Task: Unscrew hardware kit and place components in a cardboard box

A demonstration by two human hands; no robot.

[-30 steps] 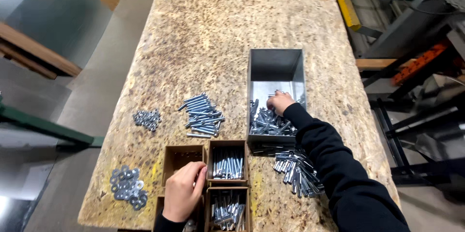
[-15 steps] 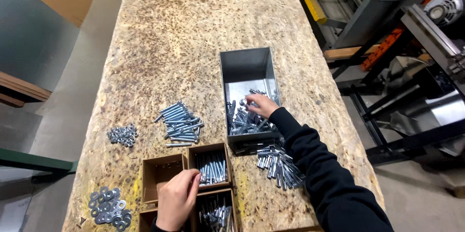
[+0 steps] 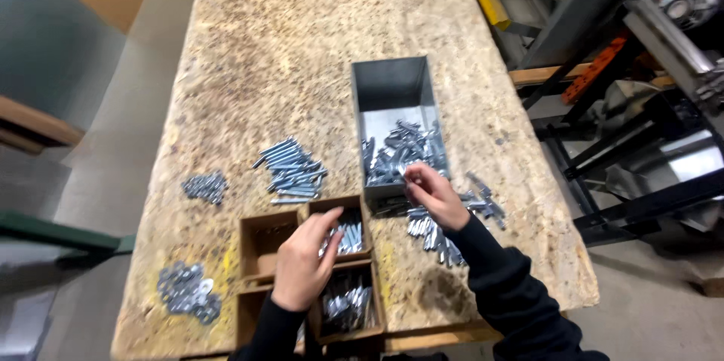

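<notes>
Silvery zinc-plated bolts (image 3: 400, 151) lay heaped at the near end of a grey metal bin (image 3: 392, 86) that stood on a chipboard table (image 3: 302, 44). The right hand (image 3: 434, 195) hovered at the bin's near rim, its fingertips pinched on one small bolt (image 3: 405, 170). The left hand (image 3: 303, 261), fingers loosely spread and holding nothing, reached over small brown boxes (image 3: 264, 236), its fingertips above one that held short bolts. More bolts lay loose beside the bin, a neat pile of long bolts (image 3: 290, 171) sat left of it, and washers (image 3: 188, 291) lay near the table's left edge.
</notes>
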